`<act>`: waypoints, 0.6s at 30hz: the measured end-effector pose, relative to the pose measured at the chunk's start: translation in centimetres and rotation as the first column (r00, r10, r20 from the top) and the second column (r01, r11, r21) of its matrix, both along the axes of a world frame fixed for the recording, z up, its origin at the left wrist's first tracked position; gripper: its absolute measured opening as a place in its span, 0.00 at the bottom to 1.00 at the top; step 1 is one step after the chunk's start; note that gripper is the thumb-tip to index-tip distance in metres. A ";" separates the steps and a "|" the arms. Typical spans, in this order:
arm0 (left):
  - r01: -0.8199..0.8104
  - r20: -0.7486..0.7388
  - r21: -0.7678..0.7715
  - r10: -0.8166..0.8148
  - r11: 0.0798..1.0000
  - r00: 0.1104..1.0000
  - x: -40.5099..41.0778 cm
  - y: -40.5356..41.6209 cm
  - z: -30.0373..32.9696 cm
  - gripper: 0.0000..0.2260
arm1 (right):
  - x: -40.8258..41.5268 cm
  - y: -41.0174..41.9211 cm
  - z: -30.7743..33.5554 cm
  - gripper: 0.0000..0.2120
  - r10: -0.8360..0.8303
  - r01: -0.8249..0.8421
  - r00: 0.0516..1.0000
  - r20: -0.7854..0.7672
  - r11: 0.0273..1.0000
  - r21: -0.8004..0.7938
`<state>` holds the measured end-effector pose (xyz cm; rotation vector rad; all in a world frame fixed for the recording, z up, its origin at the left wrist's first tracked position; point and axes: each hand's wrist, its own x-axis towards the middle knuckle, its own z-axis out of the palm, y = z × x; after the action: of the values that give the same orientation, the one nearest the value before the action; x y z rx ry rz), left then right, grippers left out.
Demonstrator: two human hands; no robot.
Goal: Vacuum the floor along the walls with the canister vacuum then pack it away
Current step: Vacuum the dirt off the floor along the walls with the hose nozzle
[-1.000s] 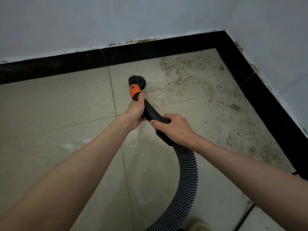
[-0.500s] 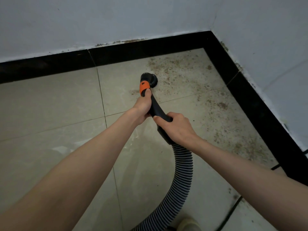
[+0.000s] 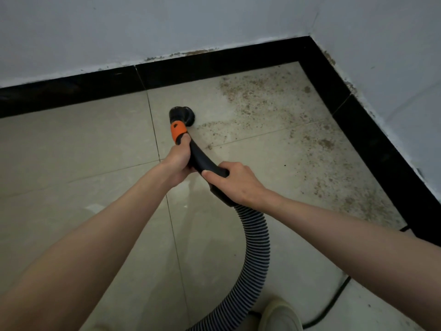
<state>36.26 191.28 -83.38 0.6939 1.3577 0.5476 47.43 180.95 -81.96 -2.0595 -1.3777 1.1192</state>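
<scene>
Step in hand, by my read: vacuuming phase, working the corner; pack-away not started.

The round black brush nozzle (image 3: 182, 115) sits on the beige tiled floor (image 3: 71, 151), short of the black skirting board (image 3: 214, 68), at the left edge of the brown dirt patch (image 3: 274, 111) that fills the corner where the skirting turns. An orange collar (image 3: 178, 131) joins the nozzle to the curved black plastic handle tube (image 3: 202, 161).

Grip:
- Left hand (image 3: 177, 161) wrapped tight around the tube just behind the orange collar, fingers fully curled.
- Right hand (image 3: 235, 185) wrapped around the tube further back from the skirting, where it meets the ribbed black-and-grey hose (image 3: 255, 254). Thumb across the top, no slack visible.

Hose loops back towards the person's pale shoe (image 3: 279, 316). A thin black cable (image 3: 334, 299) lies on the floor to the right of the hose. Canister itself not in view.

Next move probably calls for pushing the nozzle right, into the dirt patch, then along the skirting into the corner. Keep the brush flat on the tile. Most of the patch looks uncleaned.
</scene>
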 end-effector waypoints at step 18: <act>0.065 0.025 0.019 -0.065 0.998 0.998 1.7 -3.4 0.0 0.16 | 0.6 -4.2 0.4 0.20 -0.095 0.095 0.995 0.017 0.995 -0.019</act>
<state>37.96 187.85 -83.42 0.7409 1.3035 0.5153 48.03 176.79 -81.53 -2.1284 -1.2666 1.0830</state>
